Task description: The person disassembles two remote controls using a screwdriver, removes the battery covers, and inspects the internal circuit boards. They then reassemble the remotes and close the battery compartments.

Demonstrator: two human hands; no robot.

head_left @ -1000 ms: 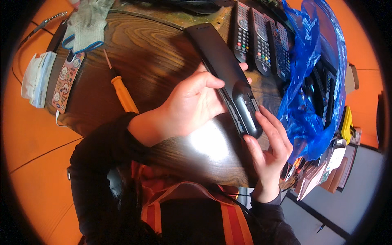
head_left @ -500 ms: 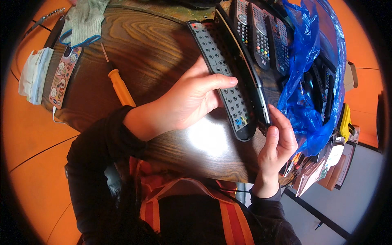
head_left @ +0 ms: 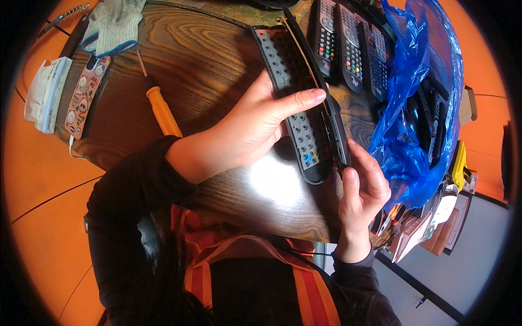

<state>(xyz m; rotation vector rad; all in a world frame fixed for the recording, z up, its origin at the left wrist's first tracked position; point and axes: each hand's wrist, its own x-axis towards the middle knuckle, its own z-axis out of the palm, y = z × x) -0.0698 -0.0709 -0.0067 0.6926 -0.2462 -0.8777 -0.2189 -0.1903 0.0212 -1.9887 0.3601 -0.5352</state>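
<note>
A long black remote control is split into two shells over the dark wooden table. My left hand grips the front shell, whose inside faces up and shows rows of button holes and a few coloured buttons at the near end. My right hand pinches the near end of the back shell, which stands on edge along the right side of the front shell.
Three remotes lie at the table's far edge. A blue plastic bag holding more remotes sits at the right. An orange-handled screwdriver, a patterned strip, a glove and a white packet lie at the left.
The remote was closed in both hands a second ago. Its two shells have since come apart, and the back shell has swung up onto its edge at the right.
</note>
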